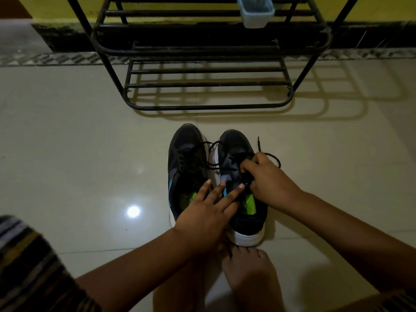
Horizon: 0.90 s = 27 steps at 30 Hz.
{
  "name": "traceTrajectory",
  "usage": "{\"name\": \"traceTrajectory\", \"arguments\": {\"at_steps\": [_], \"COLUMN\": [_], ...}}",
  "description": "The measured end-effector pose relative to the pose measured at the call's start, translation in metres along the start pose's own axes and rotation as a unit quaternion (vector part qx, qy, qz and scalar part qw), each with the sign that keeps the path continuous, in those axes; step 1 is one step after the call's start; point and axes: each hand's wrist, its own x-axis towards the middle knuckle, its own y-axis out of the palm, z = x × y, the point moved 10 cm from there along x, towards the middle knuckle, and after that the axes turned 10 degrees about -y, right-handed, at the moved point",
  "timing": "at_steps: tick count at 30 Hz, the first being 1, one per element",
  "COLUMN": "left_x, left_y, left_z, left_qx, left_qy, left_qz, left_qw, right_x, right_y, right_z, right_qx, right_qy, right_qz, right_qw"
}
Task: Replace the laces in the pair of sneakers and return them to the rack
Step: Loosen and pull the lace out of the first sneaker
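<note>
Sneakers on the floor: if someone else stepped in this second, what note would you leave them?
Left hand: open, straight fingers resting across the two black mesh sneakers.
Right hand: pinching the thin black lace on the right sneaker.
Left sneaker stands beside it, laced, ends loose.
Both are on the tiled floor before the black metal shoe rack.
Left: finish the right lace; whether these laces are old or new I cannot tell. Then rack both.
</note>
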Motion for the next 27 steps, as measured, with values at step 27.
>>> {"name": "traceTrajectory", "arguments": {"at_steps": [27], "left_x": [0.003], "left_y": [0.004], "left_z": [0.0], "left_qx": [0.002], "left_qy": [-0.008], "left_qz": [0.012], "left_qw": [1.0], "right_x": [-0.003], "right_y": [-0.045], "right_z": [-0.038], "right_qx": [0.194], "right_qy": [0.055], "right_qz": [-0.263], "right_qw": [0.943]}}
